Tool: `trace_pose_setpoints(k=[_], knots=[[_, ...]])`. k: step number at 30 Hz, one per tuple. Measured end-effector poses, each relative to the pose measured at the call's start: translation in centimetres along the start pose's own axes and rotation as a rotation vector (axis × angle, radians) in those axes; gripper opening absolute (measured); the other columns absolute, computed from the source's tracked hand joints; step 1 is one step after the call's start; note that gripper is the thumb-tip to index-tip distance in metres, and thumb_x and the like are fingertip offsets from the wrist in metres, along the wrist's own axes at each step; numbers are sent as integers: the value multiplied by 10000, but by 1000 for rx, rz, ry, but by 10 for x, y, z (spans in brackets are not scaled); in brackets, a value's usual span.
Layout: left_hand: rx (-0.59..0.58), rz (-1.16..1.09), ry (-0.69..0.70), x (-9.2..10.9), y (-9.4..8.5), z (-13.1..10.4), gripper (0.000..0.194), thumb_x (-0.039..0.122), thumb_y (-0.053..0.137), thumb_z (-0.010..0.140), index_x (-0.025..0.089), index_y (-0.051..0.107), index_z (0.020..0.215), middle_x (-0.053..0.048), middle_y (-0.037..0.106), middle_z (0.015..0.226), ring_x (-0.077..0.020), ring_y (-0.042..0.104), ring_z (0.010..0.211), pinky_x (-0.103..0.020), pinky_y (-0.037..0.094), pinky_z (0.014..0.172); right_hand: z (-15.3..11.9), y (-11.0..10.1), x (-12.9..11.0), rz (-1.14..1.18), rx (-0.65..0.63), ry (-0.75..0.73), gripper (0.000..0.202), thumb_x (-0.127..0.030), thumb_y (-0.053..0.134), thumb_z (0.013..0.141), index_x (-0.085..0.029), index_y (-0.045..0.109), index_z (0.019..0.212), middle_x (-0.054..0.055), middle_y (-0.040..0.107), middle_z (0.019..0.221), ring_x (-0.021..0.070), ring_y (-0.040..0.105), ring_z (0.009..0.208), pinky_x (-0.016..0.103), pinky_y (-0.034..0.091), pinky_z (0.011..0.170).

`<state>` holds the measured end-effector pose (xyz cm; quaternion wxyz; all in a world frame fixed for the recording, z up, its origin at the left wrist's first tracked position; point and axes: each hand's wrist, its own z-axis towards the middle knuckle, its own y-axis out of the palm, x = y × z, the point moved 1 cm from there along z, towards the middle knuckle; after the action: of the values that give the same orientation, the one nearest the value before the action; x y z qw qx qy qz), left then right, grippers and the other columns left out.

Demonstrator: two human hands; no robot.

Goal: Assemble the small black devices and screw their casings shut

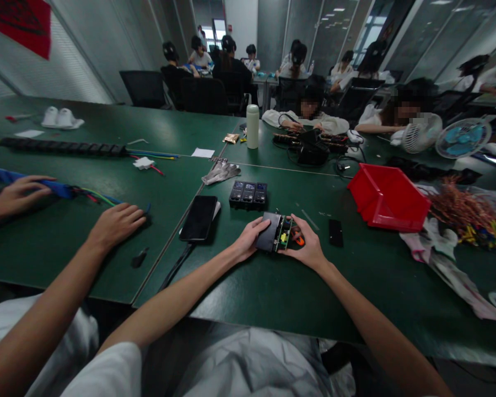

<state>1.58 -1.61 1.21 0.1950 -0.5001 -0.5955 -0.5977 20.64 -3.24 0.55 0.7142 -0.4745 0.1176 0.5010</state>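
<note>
My left hand [251, 239] grips a dark grey plastic housing [268, 231] by its left side. At the housing's right end a green circuit board [284, 234] with a yellow part sticks partly out. My right hand [306, 243] holds the board's edges between thumb and fingers. Something orange and black [297, 236] shows inside the curve of that hand; I cannot make out what it is. Just behind the housing sits a black block of three modules [248, 195]. A flat black plate [335, 232] lies to the right of my right hand.
A black phone [199, 218] with a cable lies left of my hands, a grey glove [221, 172] behind it. At right stand a red bin [386, 198] and copper wires [458, 207]. A co-worker's hands [116, 226] rest at left. A pale green bottle [252, 127] stands farther back.
</note>
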Motion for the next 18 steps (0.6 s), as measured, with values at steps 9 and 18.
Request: trace_pose_setpoints(k=[9,18], knots=[[-26,79,18,0,3,-2,201,211,586,808,241,666,990,6,707,950,-167,648,787,-275,511,679,-2,0,3,-14,-30,-7,944,-441,775,596,-264,297,1392,113,434,1338,226,594,894,357,555,677],[78,62,-73,-1,11,-5,207,281,545,844,258,637,1028,-4,703,964,-187,655,869,-299,542,704,-3,1,4,-11,-12,-4,923,-461,759,610,-253,303,1384,125,437,1336,190,619,766,369,554,702]])
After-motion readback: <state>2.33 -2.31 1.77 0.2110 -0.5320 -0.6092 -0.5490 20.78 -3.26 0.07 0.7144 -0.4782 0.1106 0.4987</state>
